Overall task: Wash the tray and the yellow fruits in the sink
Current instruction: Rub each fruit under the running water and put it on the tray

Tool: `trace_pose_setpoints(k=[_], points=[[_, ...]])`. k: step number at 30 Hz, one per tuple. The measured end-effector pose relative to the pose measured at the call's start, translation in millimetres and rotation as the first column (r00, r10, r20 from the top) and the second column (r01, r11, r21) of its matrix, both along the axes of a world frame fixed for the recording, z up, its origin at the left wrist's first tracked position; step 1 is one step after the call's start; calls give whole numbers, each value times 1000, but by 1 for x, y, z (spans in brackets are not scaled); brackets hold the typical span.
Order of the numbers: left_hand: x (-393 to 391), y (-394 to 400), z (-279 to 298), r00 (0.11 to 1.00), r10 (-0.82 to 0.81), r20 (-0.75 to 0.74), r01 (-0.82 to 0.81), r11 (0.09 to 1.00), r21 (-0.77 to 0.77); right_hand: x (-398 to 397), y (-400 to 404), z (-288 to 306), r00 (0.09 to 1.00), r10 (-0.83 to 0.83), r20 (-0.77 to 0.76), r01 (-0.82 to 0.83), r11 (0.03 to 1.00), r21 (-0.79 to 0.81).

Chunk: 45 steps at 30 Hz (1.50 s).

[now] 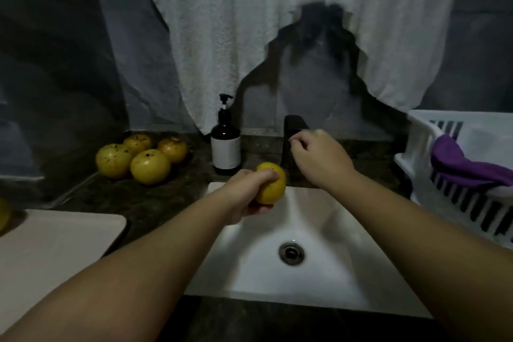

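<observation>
My left hand (247, 194) grips a yellow fruit (273, 184) above the back edge of the white sink (347, 272). My right hand (319, 155) rests on the black faucet (290, 130) behind the sink, fingers curled at its handle. No water is visible. Several more yellow fruits (141, 158) with dark specks lie in a cluster on the dark counter to the left. A white tray (55, 241) lies flat on the counter at the near left.
A brown pump bottle (225, 147) stands between the fruits and the faucet. A white dish rack (466, 175) holding a purple cloth (469, 166) sits at the right. A white towel (277, 22) hangs behind. Part of another yellow fruit (3, 216) shows at the left edge.
</observation>
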<state>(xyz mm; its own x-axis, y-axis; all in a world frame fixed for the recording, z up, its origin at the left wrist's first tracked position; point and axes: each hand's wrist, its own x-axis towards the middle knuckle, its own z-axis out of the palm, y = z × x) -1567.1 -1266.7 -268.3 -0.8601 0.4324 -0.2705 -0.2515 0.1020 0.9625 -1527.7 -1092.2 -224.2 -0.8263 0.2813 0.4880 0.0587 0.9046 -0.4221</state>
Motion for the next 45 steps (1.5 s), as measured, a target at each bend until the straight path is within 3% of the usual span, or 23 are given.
trace_pose_setpoints(k=[4,16,23,29,32,34,36,38,40,41,42,45], points=[[-6,24,-10,999,-30,24,29,999,32,-17,23,-3,992,-60,114,67,996,-59],[-18,51,-18,994,-68,83,59,992,112,-40,37,-6,982,101,158,-52,956,-289],[-16,62,-23,988,-56,144,33,987,154,-46,40,-11,980,171,100,-106,879,-464],[-16,68,-27,988,-77,136,57,987,148,-37,38,-8,979,203,32,-158,844,-513],[-17,70,-31,988,-74,136,51,985,165,-26,35,-25,999,7,-53,-39,773,-634],[-16,72,-37,991,-69,119,48,984,169,-16,31,-45,994,-96,50,106,752,-650],[-14,72,-46,994,-73,83,60,988,144,-8,23,-64,969,-41,244,193,743,-641],[-13,73,-54,997,-78,16,77,993,90,-4,16,-75,911,121,394,258,579,-774],[-15,74,-57,995,-65,-75,66,998,16,-2,14,-81,875,288,389,283,347,-894],[-16,74,-57,992,-57,-112,55,998,-22,-4,14,-86,886,311,345,248,311,-917],[-16,75,-56,990,-56,-129,50,998,-49,-6,15,-90,903,302,305,198,336,-921],[-18,72,-58,991,-126,-31,127,992,7,-9,13,-99,954,230,191,28,568,-822]])
